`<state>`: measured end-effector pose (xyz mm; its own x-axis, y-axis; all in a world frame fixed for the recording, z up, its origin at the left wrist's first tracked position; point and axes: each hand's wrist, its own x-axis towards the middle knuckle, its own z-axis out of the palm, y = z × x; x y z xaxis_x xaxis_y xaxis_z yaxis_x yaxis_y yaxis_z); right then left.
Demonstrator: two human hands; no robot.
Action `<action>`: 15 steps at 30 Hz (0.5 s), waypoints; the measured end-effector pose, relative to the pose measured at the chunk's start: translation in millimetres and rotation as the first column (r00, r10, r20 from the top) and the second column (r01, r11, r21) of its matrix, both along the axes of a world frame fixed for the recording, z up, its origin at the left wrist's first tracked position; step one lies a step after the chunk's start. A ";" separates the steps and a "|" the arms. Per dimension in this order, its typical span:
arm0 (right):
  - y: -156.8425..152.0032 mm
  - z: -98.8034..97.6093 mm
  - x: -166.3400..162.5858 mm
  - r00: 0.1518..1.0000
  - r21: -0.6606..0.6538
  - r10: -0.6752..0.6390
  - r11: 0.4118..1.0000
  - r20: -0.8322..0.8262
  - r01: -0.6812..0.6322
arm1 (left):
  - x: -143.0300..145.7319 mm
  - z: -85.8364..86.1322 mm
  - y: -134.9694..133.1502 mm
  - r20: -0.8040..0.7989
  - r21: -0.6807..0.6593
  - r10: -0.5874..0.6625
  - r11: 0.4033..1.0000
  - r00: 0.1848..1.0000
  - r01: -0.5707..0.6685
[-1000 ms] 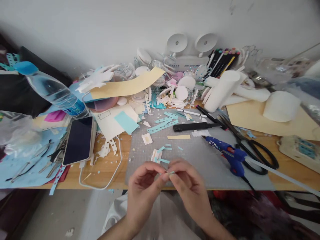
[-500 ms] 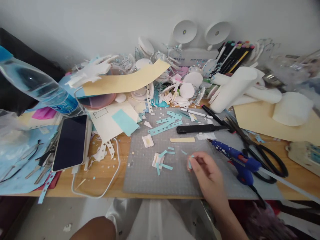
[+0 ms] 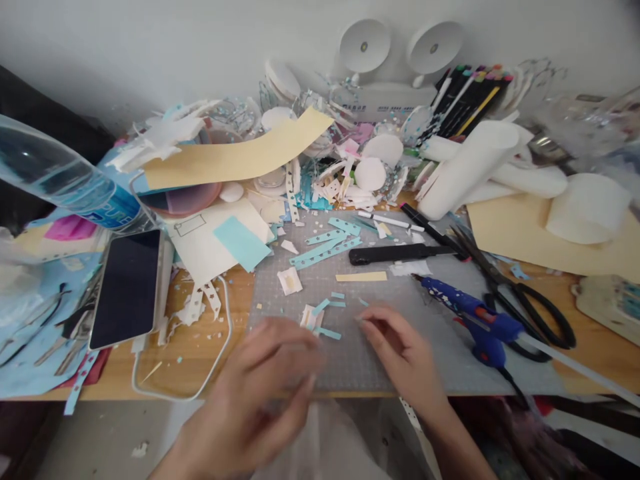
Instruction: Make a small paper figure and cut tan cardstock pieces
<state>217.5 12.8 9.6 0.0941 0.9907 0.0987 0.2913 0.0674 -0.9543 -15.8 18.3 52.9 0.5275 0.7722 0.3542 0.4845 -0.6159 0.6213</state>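
Note:
My right hand (image 3: 403, 353) is over the right half of the grey cutting mat (image 3: 345, 367), thumb and forefinger pinched together. Whatever is between those fingertips is too small to make out. Blurred by motion, my left hand (image 3: 260, 393) hovers at the mat's front left edge, thumb apart from the bent fingers, with nothing seen in it. Just beyond it lies a small white paper piece (image 3: 306, 316) with narrow blue paper strips (image 3: 329, 333) on it, partly covered by the hand. Another white square (image 3: 290, 281) rests farther back, near a cream strip (image 3: 361, 277).
A blue glue gun (image 3: 475, 317), black scissors (image 3: 520, 293) and a black-handled knife (image 3: 387, 254) lie at the right and back. Patterned blue strips (image 3: 325, 250) sit mid-mat. A phone (image 3: 127, 287), cable (image 3: 227, 333) and water bottle (image 3: 65, 177) stand left. Paper crafts (image 3: 370, 173) crowd the back.
My left hand has come into view from the lower left. My right hand has shifted slightly left; the small blue strip seen at its fingertips no longer shows clearly. The view has tilted slightly.

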 end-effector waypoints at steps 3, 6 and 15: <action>4.6 0.4 -0.5 0.997 -0.052 0.079 0.995 -0.016 -0.080 | 1.8 -19.1 8.4 -0.185 0.053 0.025 0.998 0.982 -0.015; 11.7 0.1 -2.6 0.991 -0.207 0.113 0.970 -0.067 -0.124 | 0.6 -35.9 5.9 -0.273 0.075 0.023 0.997 0.962 -0.003; 46.9 11.9 -7.6 0.959 -0.443 0.280 0.854 -0.051 -0.273 | -2.2 -40.7 4.9 -0.275 0.065 -0.025 0.997 0.961 0.044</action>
<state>210.0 59.7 21.4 -0.1883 0.9155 -0.3555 0.3379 -0.2795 -0.8987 -18.0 23.3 12.2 0.6374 0.7307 0.2448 0.6078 -0.6719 0.4232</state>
